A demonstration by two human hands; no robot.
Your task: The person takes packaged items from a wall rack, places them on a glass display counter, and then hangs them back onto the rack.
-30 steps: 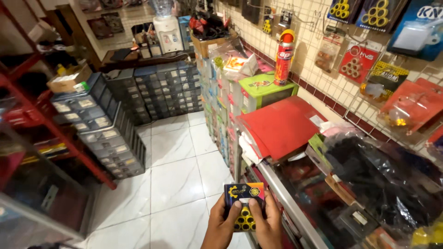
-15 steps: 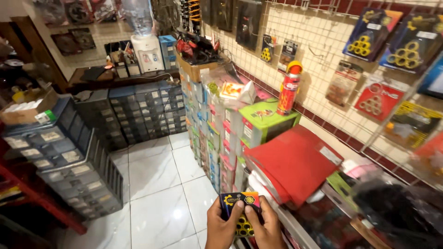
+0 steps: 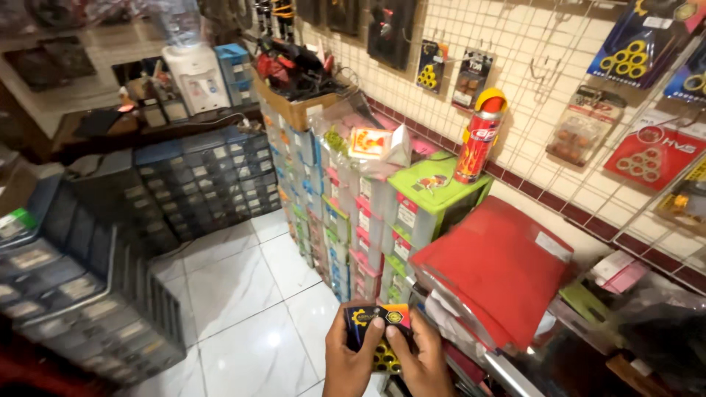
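HOLD: left hand [image 3: 351, 360] and right hand [image 3: 424, 362] | FINGERS: both sets pinching roller blister pack [image 3: 378, 334] by its edges | POSITION: low centre, above white floor tiles [image 3: 243, 294], near red folder [image 3: 494, 270] | ADVICE: grip card edges evenly, keep pack level, avoid crushing blister.

View swung further right and nearer the red folder [image 3: 494, 268]; carded pack [image 3: 378, 328] slightly higher between both hands.

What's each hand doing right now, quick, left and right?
Left hand: closed on the left side of a small dark packet with yellow rings.
Right hand: closed on the same packet's right side.
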